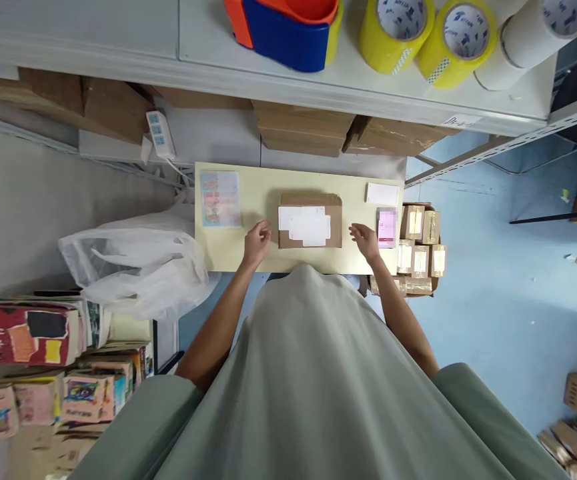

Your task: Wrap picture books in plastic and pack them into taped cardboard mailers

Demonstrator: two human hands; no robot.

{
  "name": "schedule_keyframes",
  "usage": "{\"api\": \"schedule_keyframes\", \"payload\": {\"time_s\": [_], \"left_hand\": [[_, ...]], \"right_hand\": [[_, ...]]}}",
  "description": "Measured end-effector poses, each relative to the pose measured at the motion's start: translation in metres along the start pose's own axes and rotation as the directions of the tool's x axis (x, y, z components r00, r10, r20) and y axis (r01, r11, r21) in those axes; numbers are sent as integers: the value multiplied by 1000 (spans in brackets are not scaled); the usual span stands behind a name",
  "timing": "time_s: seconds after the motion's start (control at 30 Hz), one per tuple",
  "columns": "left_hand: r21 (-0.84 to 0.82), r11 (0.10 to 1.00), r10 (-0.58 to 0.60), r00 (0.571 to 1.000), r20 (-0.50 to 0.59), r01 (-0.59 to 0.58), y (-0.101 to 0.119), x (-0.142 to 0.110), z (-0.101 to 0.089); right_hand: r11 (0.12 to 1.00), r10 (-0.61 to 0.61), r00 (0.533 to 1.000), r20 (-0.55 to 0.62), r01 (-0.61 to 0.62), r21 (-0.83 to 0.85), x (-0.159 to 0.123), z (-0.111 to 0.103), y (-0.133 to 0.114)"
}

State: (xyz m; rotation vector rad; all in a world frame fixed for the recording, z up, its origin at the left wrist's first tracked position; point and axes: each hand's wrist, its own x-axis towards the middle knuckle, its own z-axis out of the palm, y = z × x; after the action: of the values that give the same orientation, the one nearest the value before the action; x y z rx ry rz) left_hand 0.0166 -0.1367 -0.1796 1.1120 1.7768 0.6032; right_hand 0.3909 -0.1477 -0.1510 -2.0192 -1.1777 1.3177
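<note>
A small cardboard box (335, 227) lies on the pale yellow table (318, 262), with overlapping white paper labels (309, 223) on its top. Just left of the box is my left hand (257, 243), fingers loosely bent and holding nothing. My right hand (366, 241) hovers to the right of the box, apart from it, its fingers slightly spread with nothing in them. Close by that hand are a phone (387, 228) with a lit pink screen and a white flat rectangular item (382, 194). A printed sheet in blue and pink (220, 199) lies at the table's left end.
Above the table runs a shelf (118, 40) holding a blue and orange tape dispenser (288, 33), yellow tape rolls (393, 33) and white rolls (543, 33). White plastic bags (143, 260) and stacked books (28, 333) are left. A carton of small boxes (418, 250) stands right.
</note>
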Motion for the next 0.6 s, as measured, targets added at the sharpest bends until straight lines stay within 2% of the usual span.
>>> {"api": "schedule_keyframes", "payload": {"time_s": [0.1, 0.23, 0.33, 0.47, 0.6], "left_hand": [[-71, 997, 20, 1000, 24, -18, 14, 24, 4], [-76, 997, 20, 999, 34, -18, 33, 37, 7], [-106, 991, 75, 997, -29, -77, 42, 27, 0], [-198, 962, 172, 981, -85, -186, 48, 1, -13], [-216, 966, 129, 989, -77, -143, 45, -24, -14]], "right_hand": [[992, -26, 1000, 5, 26, 126, 22, 4, -8], [991, -54, 998, 15, 52, 123, 28, 13, -23], [985, -121, 992, -31, 124, 116, 16, 8, -33], [970, -185, 982, -33, 188, 155, -11, -7, -41], [977, -148, 989, -10, 148, 154, -30, -10, -36]]}}
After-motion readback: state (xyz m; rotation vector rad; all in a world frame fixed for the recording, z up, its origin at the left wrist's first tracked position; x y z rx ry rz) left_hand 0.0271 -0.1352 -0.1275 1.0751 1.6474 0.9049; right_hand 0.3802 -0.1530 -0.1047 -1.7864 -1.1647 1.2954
